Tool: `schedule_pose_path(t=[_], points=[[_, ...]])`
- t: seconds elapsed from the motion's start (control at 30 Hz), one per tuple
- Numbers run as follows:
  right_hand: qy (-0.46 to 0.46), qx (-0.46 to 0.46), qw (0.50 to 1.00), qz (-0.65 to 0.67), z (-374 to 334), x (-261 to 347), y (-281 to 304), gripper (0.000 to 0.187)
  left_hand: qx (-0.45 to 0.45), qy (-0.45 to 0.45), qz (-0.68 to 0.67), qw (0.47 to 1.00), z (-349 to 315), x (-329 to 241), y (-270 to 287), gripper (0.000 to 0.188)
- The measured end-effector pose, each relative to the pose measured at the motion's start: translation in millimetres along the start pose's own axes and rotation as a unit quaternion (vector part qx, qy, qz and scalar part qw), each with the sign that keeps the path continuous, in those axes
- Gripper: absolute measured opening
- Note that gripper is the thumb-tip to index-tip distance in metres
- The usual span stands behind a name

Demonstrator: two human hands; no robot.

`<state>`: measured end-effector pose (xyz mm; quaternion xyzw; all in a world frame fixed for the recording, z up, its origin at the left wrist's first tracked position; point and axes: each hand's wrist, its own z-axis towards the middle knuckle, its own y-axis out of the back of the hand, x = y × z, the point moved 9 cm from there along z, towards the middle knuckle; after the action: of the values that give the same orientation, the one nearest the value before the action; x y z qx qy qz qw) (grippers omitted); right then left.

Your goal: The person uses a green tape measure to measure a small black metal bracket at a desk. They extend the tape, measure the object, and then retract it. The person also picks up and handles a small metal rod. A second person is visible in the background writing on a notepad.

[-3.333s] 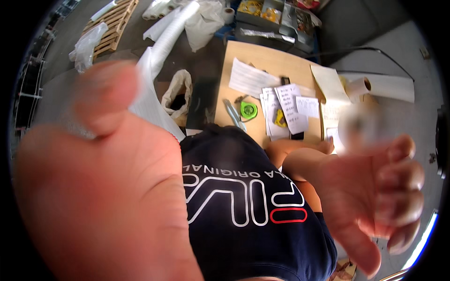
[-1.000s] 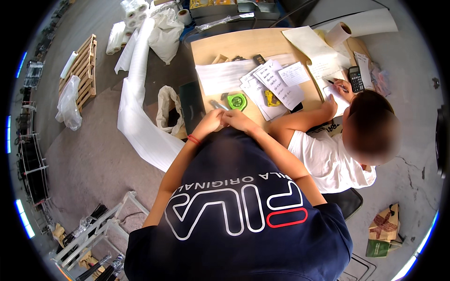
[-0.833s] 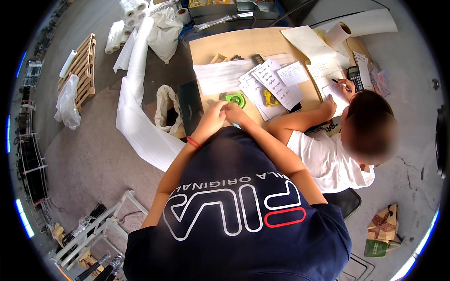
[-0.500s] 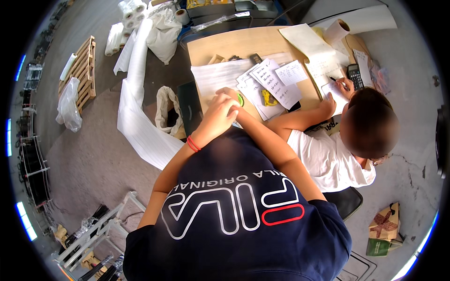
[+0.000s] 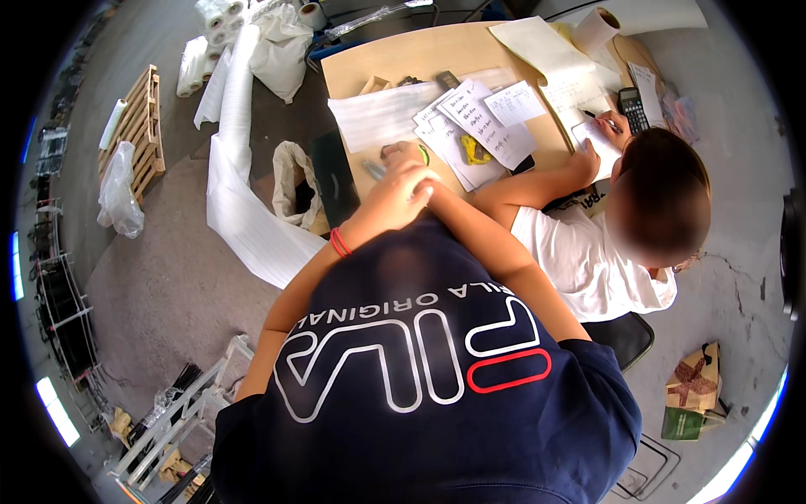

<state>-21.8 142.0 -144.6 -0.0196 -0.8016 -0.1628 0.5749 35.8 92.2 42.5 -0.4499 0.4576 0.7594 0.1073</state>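
My left hand (image 5: 393,195), with a red cord bracelet (image 5: 339,242) at its wrist, lies across my right wrist with its fingers closed around it. Just beyond, my right hand (image 5: 405,156) rests at the near left of the wooden table (image 5: 361,77), its fingers curled in and partly hidden. A bright green band (image 5: 424,154) shows at its side. Close to the right hand's fingers lies a small pale object (image 5: 373,170) too unclear to name. To the right are handwritten sheets (image 5: 478,118) with a yellow item (image 5: 475,149) on them, possibly a tape measure.
At my right a person in a white shirt (image 5: 558,260) writes on paper beside a calculator (image 5: 631,109). A paper roll (image 5: 598,29) stands farther back. Left of the table are an open white sack (image 5: 285,168), a long strip of white foam wrap (image 5: 231,160) and a wooden pallet (image 5: 134,126).
My right hand has slid out from under my left and sits farther forward on the table. My left hand has shifted back onto the right wrist. The view has tilted slightly.
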Motion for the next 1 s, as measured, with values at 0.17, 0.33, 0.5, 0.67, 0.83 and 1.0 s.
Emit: schedule_pose_path(t=[0.17,0.33,0.5,0.67,0.83,1.0], points=[[-0.001,0.015,1.0,0.007,3,-4,-2,0.022,-0.027,0.013,0.044,0.999,-3,12,7,0.014],[0.035,0.044,0.998,0.029,8,-19,-9,0.013,-0.001,-0.016,0.019,1.0,2,4,0,0.013],[0.069,0.06,0.996,0.014,5,-17,-9,0.014,0.047,0.063,-0.075,0.994,1,18,-10,0.015],[0.084,0.055,0.995,-0.013,-1,-14,-9,0.014,-0.017,0.019,-0.072,0.997,2,21,-1,0.019],[0.096,0.051,0.994,-0.03,-6,-11,-11,0.014,-0.021,0.009,-0.057,0.998,0,17,4,0.022],[0.104,0.048,0.992,-0.042,-8,-9,-13,0.014,-0.03,-0.032,-0.052,0.998,-1,12,5,0.021]])
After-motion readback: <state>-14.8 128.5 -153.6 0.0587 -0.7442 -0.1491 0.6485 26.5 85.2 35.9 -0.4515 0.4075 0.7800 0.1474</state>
